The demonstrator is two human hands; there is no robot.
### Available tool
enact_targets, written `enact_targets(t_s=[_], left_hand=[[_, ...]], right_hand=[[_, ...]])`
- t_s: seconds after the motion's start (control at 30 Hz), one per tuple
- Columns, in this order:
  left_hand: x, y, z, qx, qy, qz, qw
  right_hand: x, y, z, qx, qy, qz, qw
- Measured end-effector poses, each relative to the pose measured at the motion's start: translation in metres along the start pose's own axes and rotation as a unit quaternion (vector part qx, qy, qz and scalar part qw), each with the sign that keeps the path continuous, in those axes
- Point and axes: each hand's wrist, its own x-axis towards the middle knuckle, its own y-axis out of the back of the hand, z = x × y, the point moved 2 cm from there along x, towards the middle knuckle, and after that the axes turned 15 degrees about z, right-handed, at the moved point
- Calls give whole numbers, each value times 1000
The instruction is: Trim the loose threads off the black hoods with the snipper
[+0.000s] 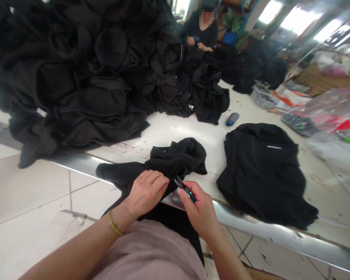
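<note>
a pale pink t-shirt [151, 252] fills the lower foreground, with both forearms reaching out above it. the left hand [146, 192], a thin gold cord bracelet [114, 224] at its wrist, is curled over a crumpled black garment [169, 161], gripping the cloth. the right hand [198, 208] is clenched around small snips [186, 189] with teal handles; their tips sit at the garment's edge, though the view is too small to say whether they bite the cloth. the garment lies just beyond both hands, over the metal-edged white table [175, 134]. farther beyond the right hand, a flat black garment [262, 179] lies on the table, and past it a blue-capped thread spool [232, 119] lies on its side. well beyond the left hand rises a large heap of black garments [76, 77]. past the heap, a seated co-worker [202, 35] holds black cloth in both of their own hands.
</note>
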Motion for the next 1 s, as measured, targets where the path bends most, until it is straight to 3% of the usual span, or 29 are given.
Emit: enact_targets(t_s=[0.17, 0.3, 0.63, 0.83, 1.0], left_hand=[[2, 5, 1, -21, -20, 74, 997], [2, 6, 0, -38, -9, 99, 994], [-1, 4, 1, -51, 3, 97, 994], [0, 3, 1, -49, 5, 102, 994], [-2, 3, -1, -51, 5, 98, 994]], right_hand=[[3, 0, -7, 4, 8, -33, 999], [3, 0, -8, 27, -12, -55, 998], [2, -4, -10, 10, 31, -28, 999], [2, -2, -4, 44, -26, -17, 999], [1, -5, -5, 46, -28, -49, 997]])
